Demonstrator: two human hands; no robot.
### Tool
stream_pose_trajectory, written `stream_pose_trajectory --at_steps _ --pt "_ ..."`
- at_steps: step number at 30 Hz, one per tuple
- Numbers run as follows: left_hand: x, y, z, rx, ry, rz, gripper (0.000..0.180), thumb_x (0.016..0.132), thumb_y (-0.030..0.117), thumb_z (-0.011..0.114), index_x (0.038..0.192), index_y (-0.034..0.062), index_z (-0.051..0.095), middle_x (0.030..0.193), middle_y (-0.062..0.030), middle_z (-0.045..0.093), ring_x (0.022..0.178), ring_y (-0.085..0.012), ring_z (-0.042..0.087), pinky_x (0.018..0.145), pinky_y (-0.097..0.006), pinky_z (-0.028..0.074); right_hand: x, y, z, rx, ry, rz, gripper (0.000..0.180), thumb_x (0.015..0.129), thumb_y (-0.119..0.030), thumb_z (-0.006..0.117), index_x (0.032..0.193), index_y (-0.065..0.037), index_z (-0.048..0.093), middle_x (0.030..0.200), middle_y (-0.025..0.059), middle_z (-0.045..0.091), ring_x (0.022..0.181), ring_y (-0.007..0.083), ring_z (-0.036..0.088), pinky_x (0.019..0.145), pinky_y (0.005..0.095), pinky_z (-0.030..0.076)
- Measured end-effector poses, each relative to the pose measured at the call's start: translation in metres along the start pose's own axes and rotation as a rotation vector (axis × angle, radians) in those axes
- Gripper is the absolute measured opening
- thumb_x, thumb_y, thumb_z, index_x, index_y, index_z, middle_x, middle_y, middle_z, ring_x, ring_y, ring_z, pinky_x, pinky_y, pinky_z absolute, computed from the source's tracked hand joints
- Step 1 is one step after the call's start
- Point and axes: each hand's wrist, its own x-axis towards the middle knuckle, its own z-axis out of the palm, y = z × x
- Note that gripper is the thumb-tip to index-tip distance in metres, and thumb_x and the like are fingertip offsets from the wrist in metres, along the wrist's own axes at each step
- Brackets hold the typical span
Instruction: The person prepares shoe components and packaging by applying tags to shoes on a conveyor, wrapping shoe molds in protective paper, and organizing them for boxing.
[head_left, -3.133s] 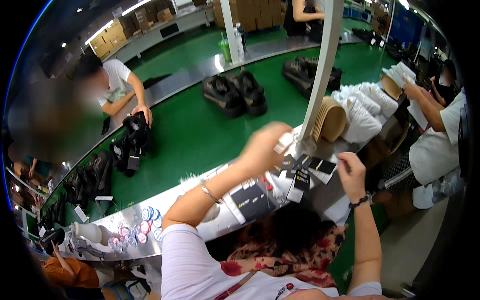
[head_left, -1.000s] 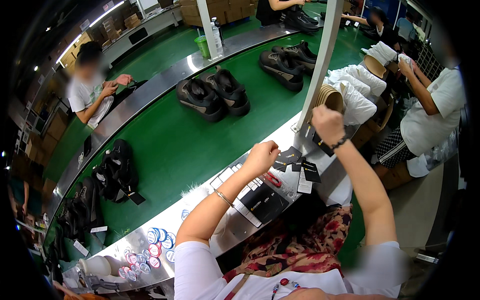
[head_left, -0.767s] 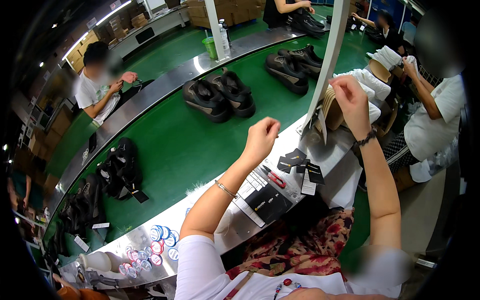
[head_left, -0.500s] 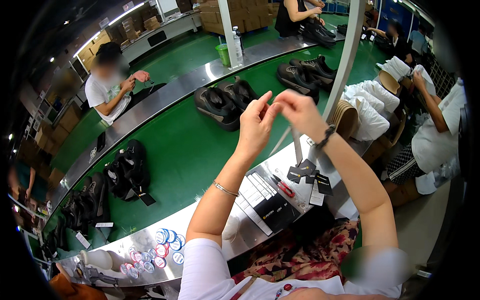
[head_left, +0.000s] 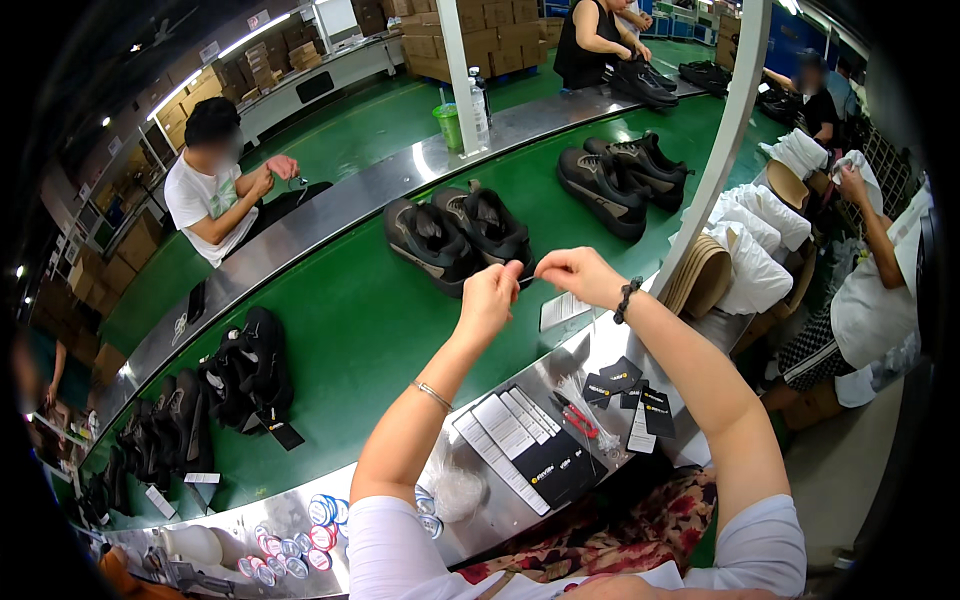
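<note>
My left hand (head_left: 488, 300) and my right hand (head_left: 585, 278) are raised over the bench edge, both closed in a pinch. Between the fingertips runs a thin strand (head_left: 530, 277), too fine to make out well. Below my right hand is a white printed tag (head_left: 563, 311), apparently hanging from that strand. A pair of dark sneakers (head_left: 430, 245) stands on the green belt just beyond my left hand. Under my arms lie white tag cards (head_left: 505, 425), a black card sheet (head_left: 555, 470), red-handled snippers (head_left: 578, 418) and loose black tags (head_left: 620, 375).
More dark shoes (head_left: 605, 190) sit farther along the green belt (head_left: 345, 300), others (head_left: 250, 365) at left. A bundle of clear fasteners (head_left: 457, 492) and round stickers or lids (head_left: 285, 550) lie on the metal ledge. A white post (head_left: 715, 150) rises at right. Co-workers are around the line.
Both my hands have come down and nearer the ledge, their fingertips now slightly apart with the strand between. The white tag has turned its face into view.
</note>
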Motion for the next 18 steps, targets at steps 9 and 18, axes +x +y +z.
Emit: stream_pose_trajectory --at_steps 9,18 --pt "0.07 -0.053 0.036 -0.396 0.203 -0.216 0.026 0.087 0.019 0.061 0.09 -0.0064 0.062 0.081 -0.0105 0.063 0.067 -0.0164 0.063 0.051 -0.027 0.053 0.055 0.079 -0.005 -0.483 0.359 0.06 0.015 0.083 -0.017 0.053 0.088 -0.014 0.067 0.084 0.0113 0.066 0.081 0.0307 0.062 0.071 0.0409 0.049" --pt "0.077 -0.058 0.039 -0.471 0.224 -0.299 0.023 0.084 0.016 0.064 0.087 -0.0067 0.062 0.079 -0.0119 0.064 0.065 -0.0178 0.064 0.051 -0.026 0.052 0.08 0.081 0.005 -0.563 0.241 0.091 0.016 0.083 -0.018 0.053 0.088 -0.016 0.068 0.085 0.0091 0.066 0.083 0.0289 0.063 0.073 0.04 0.05"
